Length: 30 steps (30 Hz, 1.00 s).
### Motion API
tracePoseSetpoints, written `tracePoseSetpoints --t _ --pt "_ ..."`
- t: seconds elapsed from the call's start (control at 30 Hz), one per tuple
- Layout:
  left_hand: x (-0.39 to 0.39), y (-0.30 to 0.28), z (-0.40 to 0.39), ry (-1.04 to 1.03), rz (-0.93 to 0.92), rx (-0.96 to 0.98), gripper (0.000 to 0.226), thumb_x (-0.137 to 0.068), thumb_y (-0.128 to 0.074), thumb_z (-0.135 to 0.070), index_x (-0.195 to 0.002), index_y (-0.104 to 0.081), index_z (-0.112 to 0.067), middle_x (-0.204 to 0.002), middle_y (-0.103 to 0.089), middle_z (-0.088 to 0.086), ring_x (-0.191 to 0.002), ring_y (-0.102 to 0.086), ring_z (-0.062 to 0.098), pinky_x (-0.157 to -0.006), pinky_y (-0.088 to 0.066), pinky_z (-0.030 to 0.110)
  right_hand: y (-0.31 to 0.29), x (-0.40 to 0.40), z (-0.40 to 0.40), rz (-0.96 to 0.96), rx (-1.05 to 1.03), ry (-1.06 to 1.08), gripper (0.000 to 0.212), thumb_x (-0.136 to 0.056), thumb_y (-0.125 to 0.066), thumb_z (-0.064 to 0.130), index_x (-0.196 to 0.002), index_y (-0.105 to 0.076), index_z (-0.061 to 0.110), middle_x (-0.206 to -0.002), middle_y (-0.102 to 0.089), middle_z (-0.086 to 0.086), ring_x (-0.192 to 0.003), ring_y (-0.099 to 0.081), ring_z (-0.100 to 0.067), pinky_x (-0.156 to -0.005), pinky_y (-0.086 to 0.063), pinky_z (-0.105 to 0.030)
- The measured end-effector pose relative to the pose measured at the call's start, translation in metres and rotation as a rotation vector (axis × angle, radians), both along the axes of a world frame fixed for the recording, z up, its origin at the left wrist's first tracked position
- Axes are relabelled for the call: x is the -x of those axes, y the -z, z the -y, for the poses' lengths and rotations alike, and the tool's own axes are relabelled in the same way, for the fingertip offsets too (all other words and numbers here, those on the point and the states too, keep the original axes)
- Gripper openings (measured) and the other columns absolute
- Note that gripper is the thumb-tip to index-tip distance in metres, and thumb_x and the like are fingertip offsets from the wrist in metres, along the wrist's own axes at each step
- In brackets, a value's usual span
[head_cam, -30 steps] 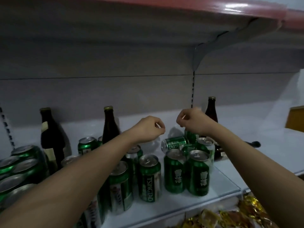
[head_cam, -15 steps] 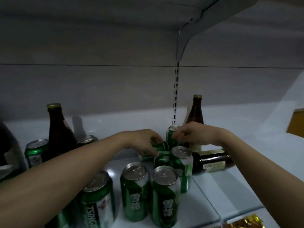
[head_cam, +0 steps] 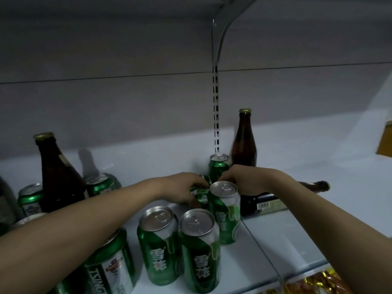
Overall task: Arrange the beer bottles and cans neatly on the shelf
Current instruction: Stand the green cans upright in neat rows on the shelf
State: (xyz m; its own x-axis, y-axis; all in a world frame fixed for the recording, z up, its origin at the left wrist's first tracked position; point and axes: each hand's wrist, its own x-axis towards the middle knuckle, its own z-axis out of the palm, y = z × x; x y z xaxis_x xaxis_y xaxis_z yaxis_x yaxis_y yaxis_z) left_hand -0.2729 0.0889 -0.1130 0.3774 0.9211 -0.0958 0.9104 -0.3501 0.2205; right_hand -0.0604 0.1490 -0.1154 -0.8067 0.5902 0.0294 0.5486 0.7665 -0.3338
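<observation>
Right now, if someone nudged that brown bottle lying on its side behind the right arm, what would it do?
The lying bottle would probably roll, since its round body rests flat on the smooth shelf. It looks like glass, so likely heavy for its size and breakable if it dropped. The tall can beside it might stop a roll to that side.

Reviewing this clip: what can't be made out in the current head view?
- Toppled green can: mostly hidden by left hand and upright green can.
- Right hand fingers: hidden behind that can; grip unclear.
- Lying brown bottle: middle covered by right forearm.
- Tsingtao can: top hidden under left forearm.
</observation>
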Motion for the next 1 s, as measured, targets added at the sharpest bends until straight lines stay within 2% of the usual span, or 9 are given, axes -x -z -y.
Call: tracePoseSetpoints --t 0.1,0.17,0.3,0.47,0.57,0.67,0.77,0.9,1.0 --pt "0.004 -0.005 0.003 0.004 0.012 -0.019 0.062 -0.082 -0.078 -0.026 -0.139 -0.054 -0.022 -0.129 -0.053 0.002 -0.112 -0.051 0.016 -0.086 -0.038 0.021 -0.001 0.001 0.003 -0.049 0.015 0.014 0.031 -0.092 -0.058 -0.002 -0.109 -0.074 0.018 -0.101 -0.073 0.008 -0.089 -0.068 -0.006 -0.086 -0.056 -0.031" --pt "0.01 -0.015 0.005 -0.012 0.05 -0.03 0.064 -0.085 -0.076 -0.027 -0.143 -0.049 -0.024 -0.133 -0.049 0.002 -0.118 -0.048 0.017 -0.097 -0.039 0.024 -0.008 0.0 0.005 -0.112 0.036 0.037 0.036 -0.092 -0.059 -0.003 -0.12 -0.071 0.016 -0.108 -0.071 0.009 -0.091 -0.066 0.005 -0.089 -0.054 -0.02" --pt "0.02 -0.042 0.017 -0.055 0.251 -0.03 0.06 -0.088 -0.073 -0.024 -0.143 -0.048 -0.028 -0.135 -0.045 -0.002 -0.122 -0.048 0.018 -0.106 -0.043 0.037 -0.033 0.001 0.006 -0.215 0.059 0.063 0.044 -0.087 -0.073 0.008 -0.129 -0.065 0.015 -0.111 -0.064 0.018 -0.088 -0.056 0.026 -0.078 -0.043 0.002" --pt "0.037 -0.073 0.042 -0.134 0.764 -0.006 0.057 -0.087 -0.072 -0.009 -0.134 -0.053 -0.033 -0.133 -0.047 -0.005 -0.107 -0.064 0.024 -0.08 -0.061 0.034 -0.066 0.01 0.018 -0.432 0.123 0.101 0.049 -0.083 -0.078 0.014 -0.13 -0.064 0.022 -0.117 -0.064 0.017 -0.107 -0.06 0.006 -0.092 -0.046 -0.008" --pt "0.046 -0.084 0.053 -0.263 1.018 -0.125 0.057 -0.08 -0.078 -0.014 -0.131 -0.053 -0.015 -0.129 -0.053 0.006 -0.105 -0.064 0.022 -0.08 -0.061 0.034 -0.07 0.02 0.029 -0.626 0.172 0.126 0.048 -0.082 -0.079 0.013 -0.126 -0.066 0.026 -0.118 -0.066 0.016 -0.113 -0.06 0.002 -0.1 -0.049 -0.022" --pt "0.053 -0.093 0.063 -0.356 1.225 -0.046 0.066 -0.069 -0.081 -0.029 -0.125 -0.054 -0.007 -0.122 -0.062 0.015 -0.101 -0.07 0.025 -0.078 -0.061 0.029 -0.068 0.035 0.038 -0.799 0.275 0.126 0.042 -0.08 -0.079 0.01 -0.115 -0.068 0.032 -0.114 -0.071 0.016 -0.108 -0.065 0.0 -0.092 -0.054 -0.024" --pt "0.056 -0.097 0.073 -0.402 1.261 -0.007 0.06 -0.074 -0.081 -0.032 -0.122 -0.052 -0.012 -0.113 -0.066 0.02 -0.089 -0.074 0.027 -0.068 -0.061 0.032 -0.062 0.054 0.048 -0.882 0.358 0.105 0.039 -0.08 -0.078 0.006 -0.106 -0.068 0.032 -0.107 -0.072 0.015 -0.097 -0.068 0.004 -0.075 -0.056 -0.015" --pt "0.067 -0.1 0.082 -0.462 1.134 -0.119 0.05 -0.077 -0.083 -0.03 -0.118 -0.058 -0.017 -0.102 -0.071 0.016 -0.079 -0.076 0.023 -0.065 -0.062 0.035 -0.06 0.073 0.061 -0.77 0.342 0.12 0.051 -0.079 -0.08 0.007 -0.125 -0.063 0.021 -0.124 -0.066 0.001 -0.103 -0.069 -0.013 -0.09 -0.057 -0.028" --pt "0.076 -0.103 0.087 -0.44 0.95 -0.132 0.047 -0.072 -0.086 -0.031 -0.113 -0.063 -0.023 -0.1 -0.073 0.011 -0.078 -0.075 0.021 -0.068 -0.063 0.036 -0.064 0.084 0.069 -0.613 0.343 0.087 0.056 -0.081 -0.08 0.012 -0.132 -0.06 0.021 -0.121 -0.066 0.001 -0.102 -0.07 -0.018 -0.09 -0.058 -0.036"
